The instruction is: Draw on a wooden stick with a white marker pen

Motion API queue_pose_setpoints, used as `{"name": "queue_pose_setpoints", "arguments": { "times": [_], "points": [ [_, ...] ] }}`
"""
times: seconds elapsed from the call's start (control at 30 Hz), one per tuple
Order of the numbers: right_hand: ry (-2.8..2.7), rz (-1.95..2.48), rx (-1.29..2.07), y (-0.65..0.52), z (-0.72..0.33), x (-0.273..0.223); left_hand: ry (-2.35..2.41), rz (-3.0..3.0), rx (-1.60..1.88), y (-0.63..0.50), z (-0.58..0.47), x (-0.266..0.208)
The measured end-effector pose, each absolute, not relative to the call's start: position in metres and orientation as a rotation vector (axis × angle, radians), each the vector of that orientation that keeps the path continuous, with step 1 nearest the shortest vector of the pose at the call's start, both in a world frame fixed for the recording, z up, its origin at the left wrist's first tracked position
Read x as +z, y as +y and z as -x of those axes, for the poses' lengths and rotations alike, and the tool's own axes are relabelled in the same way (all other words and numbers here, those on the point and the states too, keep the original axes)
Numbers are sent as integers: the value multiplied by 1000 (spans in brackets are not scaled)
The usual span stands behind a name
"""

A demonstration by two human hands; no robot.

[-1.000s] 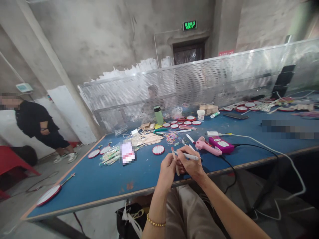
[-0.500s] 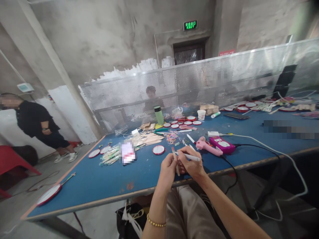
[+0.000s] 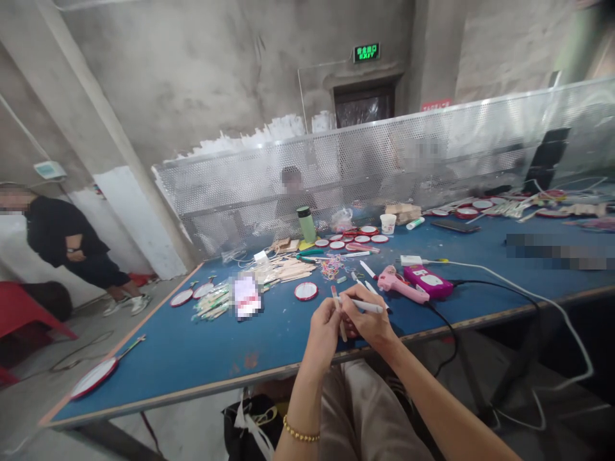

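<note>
My left hand (image 3: 325, 323) pinches a flat wooden stick (image 3: 343, 331) with a reddish upper end, near the front edge of the table. A white marker pen (image 3: 369, 307) is gripped in my right hand (image 3: 365, 318), its tip side against the stick. Both hands touch or nearly touch each other. Just beyond them lie more white pens (image 3: 369, 271) and a pink glue gun (image 3: 402, 285). A round, red-rimmed white disc (image 3: 306, 291) rests on the table to the left of my hands.
On the blue table (image 3: 202, 358) are a pile of wooden sticks (image 3: 291, 267), a phone (image 3: 247, 296), a green bottle (image 3: 306, 224), a paper cup (image 3: 388, 223) and a purple box (image 3: 428, 282) with cables. A perforated metal screen (image 3: 240, 186) stands behind. A person (image 3: 67, 237) stands at left.
The pen in my right hand has tilted and shifted slightly against the stick. My left hand keeps its hold. The person at the left has moved a little further left.
</note>
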State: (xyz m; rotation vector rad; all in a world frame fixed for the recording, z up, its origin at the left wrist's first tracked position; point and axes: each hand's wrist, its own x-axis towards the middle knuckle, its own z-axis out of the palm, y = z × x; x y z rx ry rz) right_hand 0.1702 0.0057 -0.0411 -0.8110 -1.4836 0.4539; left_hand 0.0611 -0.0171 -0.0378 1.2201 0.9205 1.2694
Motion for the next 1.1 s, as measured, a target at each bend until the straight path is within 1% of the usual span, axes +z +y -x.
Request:
{"name": "queue_pose_setpoints", "arguments": {
  "times": [0.23, 0.7, 1.1],
  "points": [
    [-1478, 811, 531, 7, -170, -46, 921, -1228, 1272, -16, -61, -40],
    [-1476, 815, 390, 6, -171, -41, 909, -1213, 1258, -15, -62, -39],
    [-1478, 818, 433, 7, -170, -43, 918, -1225, 1263, -17, -61, -38]
  ]
}}
